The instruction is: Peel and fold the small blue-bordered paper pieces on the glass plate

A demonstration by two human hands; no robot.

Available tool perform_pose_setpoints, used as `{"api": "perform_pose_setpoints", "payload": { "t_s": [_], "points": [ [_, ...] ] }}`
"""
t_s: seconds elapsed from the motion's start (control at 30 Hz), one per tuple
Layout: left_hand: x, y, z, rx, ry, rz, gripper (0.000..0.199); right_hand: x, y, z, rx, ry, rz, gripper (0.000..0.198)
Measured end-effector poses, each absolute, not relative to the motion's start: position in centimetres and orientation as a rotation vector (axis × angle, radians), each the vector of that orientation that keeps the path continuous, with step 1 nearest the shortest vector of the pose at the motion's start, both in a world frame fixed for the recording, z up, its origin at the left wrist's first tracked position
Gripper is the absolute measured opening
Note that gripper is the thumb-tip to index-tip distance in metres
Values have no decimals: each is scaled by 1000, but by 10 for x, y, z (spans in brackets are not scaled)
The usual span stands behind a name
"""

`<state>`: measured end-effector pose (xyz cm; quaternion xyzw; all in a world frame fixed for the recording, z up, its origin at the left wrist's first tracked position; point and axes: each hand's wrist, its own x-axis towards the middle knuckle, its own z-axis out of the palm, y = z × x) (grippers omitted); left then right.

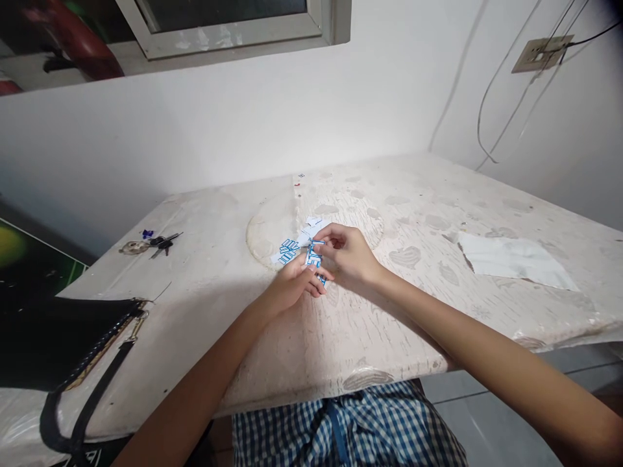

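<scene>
White wall (219,130) behind, pale tabletop (389,324) before us, and all our action is around the pile (288,251) of loose paper pieces! Just on the near side of the pile, our left hand (292,280) is curled around some blue-printed cards (314,254); our right hand (346,251), right of the pile, pinches at their upper end. How far along are we? Partway, we'd judge: some cards are up in our grip, while the pile lies unheld, with white slips (311,228) at its far right. Exact counts, we cannot tell! Keys (164,242) sit well left of the pile, a cloth (516,263) well right, both untouched.
</scene>
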<state>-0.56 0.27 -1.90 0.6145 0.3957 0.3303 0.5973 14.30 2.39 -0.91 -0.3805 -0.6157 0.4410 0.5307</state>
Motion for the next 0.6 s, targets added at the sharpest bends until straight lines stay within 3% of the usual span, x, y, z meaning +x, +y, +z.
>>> {"api": "perform_pose_setpoints", "payload": {
  "t_s": [0.17,0.4,0.6],
  "points": [
    [-5,2,-18,1428,940,765,54,143,25,-11,-912,-1550,1002,6],
    [-2,0,-13,1360,1006,790,34,143,29,-16,-904,-1712,759,8],
    [-3,3,-15,1289,1039,815,33,148,33,-11,-909,-1741,586,8]
  ]
}}
